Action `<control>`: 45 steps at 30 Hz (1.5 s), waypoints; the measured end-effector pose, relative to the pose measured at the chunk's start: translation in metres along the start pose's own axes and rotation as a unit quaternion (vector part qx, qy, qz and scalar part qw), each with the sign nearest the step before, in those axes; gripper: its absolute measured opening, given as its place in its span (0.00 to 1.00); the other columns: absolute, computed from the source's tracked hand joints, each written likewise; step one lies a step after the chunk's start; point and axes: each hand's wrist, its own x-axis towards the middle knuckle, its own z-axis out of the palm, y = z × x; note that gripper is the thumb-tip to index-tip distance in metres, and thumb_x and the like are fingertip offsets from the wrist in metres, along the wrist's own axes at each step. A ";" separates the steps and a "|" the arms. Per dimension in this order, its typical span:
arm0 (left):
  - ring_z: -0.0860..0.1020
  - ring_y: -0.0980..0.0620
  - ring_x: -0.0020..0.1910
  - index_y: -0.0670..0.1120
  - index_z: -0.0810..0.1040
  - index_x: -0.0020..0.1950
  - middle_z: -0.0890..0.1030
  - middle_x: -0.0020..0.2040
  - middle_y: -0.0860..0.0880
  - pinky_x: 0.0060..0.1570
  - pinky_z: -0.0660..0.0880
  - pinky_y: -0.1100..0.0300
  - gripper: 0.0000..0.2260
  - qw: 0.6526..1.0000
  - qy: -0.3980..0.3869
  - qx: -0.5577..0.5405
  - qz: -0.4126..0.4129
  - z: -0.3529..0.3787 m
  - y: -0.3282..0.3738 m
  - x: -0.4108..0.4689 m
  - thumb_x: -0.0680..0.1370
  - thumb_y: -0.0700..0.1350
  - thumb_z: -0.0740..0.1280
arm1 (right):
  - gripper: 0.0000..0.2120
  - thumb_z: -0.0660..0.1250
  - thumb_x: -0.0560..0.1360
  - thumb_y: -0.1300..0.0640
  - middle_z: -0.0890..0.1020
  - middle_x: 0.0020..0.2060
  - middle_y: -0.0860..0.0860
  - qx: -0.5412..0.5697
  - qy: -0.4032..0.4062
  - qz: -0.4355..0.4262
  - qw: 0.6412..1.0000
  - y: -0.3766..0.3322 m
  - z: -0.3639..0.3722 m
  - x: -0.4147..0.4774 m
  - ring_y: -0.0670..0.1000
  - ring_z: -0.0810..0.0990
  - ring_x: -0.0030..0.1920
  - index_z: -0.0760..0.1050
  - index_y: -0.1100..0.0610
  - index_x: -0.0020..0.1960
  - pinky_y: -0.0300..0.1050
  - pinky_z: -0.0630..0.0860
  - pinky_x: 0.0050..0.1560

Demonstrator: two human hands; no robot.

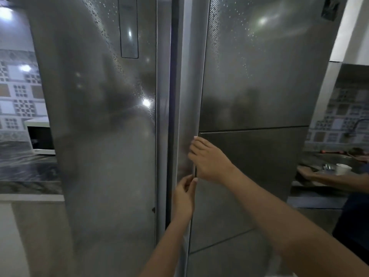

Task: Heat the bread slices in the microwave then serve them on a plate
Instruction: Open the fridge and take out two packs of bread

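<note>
— So, where are the hands?

— Both are on the fridge [119, 136], at the long upright handle [189, 96] of its right-hand door [259, 76]. The right hand [209, 158] sits at about 3 o'clock of centre, fingers curled over the handle's edge. The left hand [184, 196] is just below it, at 5 o'clock, fingers and thumb pinched at the same edge.

— Is the door open?

— I cannot tell; a dark gap runs between the two doors.

— And the microwave?

— The microwave [40, 136] stands at 9 o'clock on the dark counter [26, 170], half hidden by the fridge. Bread does not show.

— Anything else?

— At 3 o'clock another person's arm [329, 178] reaches by a sink [339, 158], near a white cup [343, 169].
</note>
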 end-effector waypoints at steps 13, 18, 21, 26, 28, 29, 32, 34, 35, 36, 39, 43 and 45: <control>0.77 0.56 0.46 0.48 0.76 0.50 0.77 0.46 0.52 0.47 0.75 0.66 0.07 0.976 0.083 0.053 0.195 0.070 0.060 -0.152 0.76 0.39 0.63 | 0.10 0.63 0.70 0.57 0.82 0.48 0.52 0.059 0.075 0.009 0.995 0.027 -0.078 -0.174 0.53 0.79 0.55 0.80 0.55 0.48 0.46 0.56 0.70; 0.75 0.50 0.46 0.47 0.74 0.51 0.75 0.48 0.47 0.47 0.74 0.60 0.05 0.965 0.154 -0.005 0.212 0.084 0.078 -0.147 0.77 0.42 0.61 | 0.11 0.62 0.72 0.59 0.81 0.52 0.56 0.074 0.218 0.118 0.966 0.036 -0.097 -0.230 0.55 0.73 0.60 0.78 0.57 0.52 0.51 0.65 0.67; 0.72 0.50 0.57 0.45 0.72 0.59 0.73 0.56 0.48 0.57 0.69 0.60 0.10 0.969 0.164 0.017 0.183 0.097 0.089 -0.130 0.78 0.39 0.61 | 0.13 0.63 0.73 0.57 0.80 0.55 0.56 0.018 0.246 0.131 0.960 0.048 -0.111 -0.246 0.54 0.71 0.63 0.74 0.55 0.58 0.52 0.60 0.70; 0.72 0.45 0.62 0.40 0.72 0.64 0.75 0.62 0.41 0.64 0.67 0.58 0.15 0.969 0.191 -0.074 0.137 0.122 0.126 -0.083 0.78 0.41 0.57 | 0.19 0.61 0.73 0.56 0.77 0.64 0.54 -0.069 0.156 0.136 0.976 0.059 -0.126 -0.251 0.54 0.69 0.68 0.75 0.56 0.63 0.53 0.57 0.72; 0.74 0.48 0.58 0.42 0.75 0.62 0.77 0.60 0.45 0.59 0.68 0.64 0.14 0.976 0.149 -0.141 0.067 0.132 0.146 -0.068 0.80 0.42 0.55 | 0.20 0.61 0.73 0.55 0.75 0.65 0.55 -0.086 0.138 0.159 0.974 0.061 -0.126 -0.248 0.54 0.70 0.69 0.75 0.57 0.64 0.54 0.59 0.71; 0.74 0.50 0.57 0.43 0.76 0.61 0.77 0.59 0.47 0.56 0.68 0.66 0.14 0.981 0.108 -0.158 0.038 0.137 0.152 -0.060 0.81 0.43 0.55 | 0.20 0.62 0.73 0.55 0.74 0.66 0.55 -0.085 0.138 0.171 0.972 0.063 -0.126 -0.247 0.55 0.69 0.69 0.75 0.57 0.64 0.54 0.59 0.71; 0.74 0.48 0.62 0.47 0.76 0.62 0.77 0.62 0.47 0.65 0.70 0.55 0.14 0.978 -0.051 -0.195 0.052 0.152 0.154 -0.039 0.80 0.50 0.58 | 0.23 0.59 0.73 0.56 0.70 0.70 0.56 -0.081 0.142 0.190 0.968 0.067 -0.125 -0.240 0.56 0.66 0.71 0.70 0.58 0.68 0.55 0.58 0.72; 0.71 0.52 0.66 0.46 0.72 0.67 0.73 0.66 0.49 0.68 0.66 0.55 0.17 0.976 -0.109 -0.160 0.104 0.166 0.150 -0.033 0.81 0.50 0.57 | 0.26 0.57 0.73 0.56 0.67 0.71 0.57 -0.098 0.127 0.201 0.966 0.070 -0.124 -0.233 0.55 0.63 0.73 0.66 0.59 0.70 0.54 0.55 0.73; 0.69 0.54 0.67 0.45 0.69 0.69 0.71 0.68 0.50 0.68 0.65 0.58 0.18 0.975 -0.120 -0.145 0.118 0.174 0.148 -0.030 0.81 0.49 0.56 | 0.27 0.58 0.73 0.55 0.66 0.72 0.57 -0.112 0.119 0.213 0.963 0.072 -0.123 -0.229 0.55 0.61 0.74 0.65 0.60 0.71 0.54 0.53 0.74; 0.68 0.54 0.68 0.45 0.67 0.71 0.69 0.69 0.49 0.69 0.63 0.58 0.19 0.975 -0.127 -0.136 0.120 0.183 0.147 -0.027 0.81 0.49 0.56 | 0.28 0.59 0.72 0.55 0.66 0.72 0.58 -0.131 0.111 0.231 0.958 0.074 -0.122 -0.226 0.55 0.60 0.74 0.65 0.61 0.71 0.54 0.51 0.74; 0.63 0.53 0.72 0.50 0.62 0.73 0.64 0.73 0.49 0.73 0.59 0.52 0.22 0.977 -0.139 -0.087 0.133 0.209 0.143 -0.012 0.80 0.53 0.57 | 0.32 0.65 0.69 0.53 0.65 0.71 0.60 -0.202 0.052 0.308 0.928 0.086 -0.115 -0.218 0.57 0.60 0.74 0.66 0.63 0.70 0.57 0.43 0.74; 0.52 0.56 0.75 0.51 0.55 0.76 0.54 0.77 0.52 0.74 0.51 0.56 0.26 0.966 -0.158 -0.069 0.192 0.241 0.136 -0.002 0.80 0.52 0.59 | 0.37 0.69 0.64 0.48 0.67 0.71 0.60 -0.257 -0.021 0.391 0.883 0.113 -0.095 -0.220 0.58 0.63 0.73 0.67 0.61 0.70 0.58 0.40 0.72; 0.48 0.59 0.75 0.51 0.52 0.76 0.50 0.78 0.53 0.71 0.48 0.61 0.28 0.957 -0.154 -0.031 0.246 0.255 0.133 -0.005 0.79 0.53 0.59 | 0.38 0.72 0.62 0.51 0.69 0.70 0.60 -0.251 -0.018 0.408 0.878 0.129 -0.081 -0.227 0.60 0.65 0.72 0.67 0.62 0.70 0.58 0.42 0.72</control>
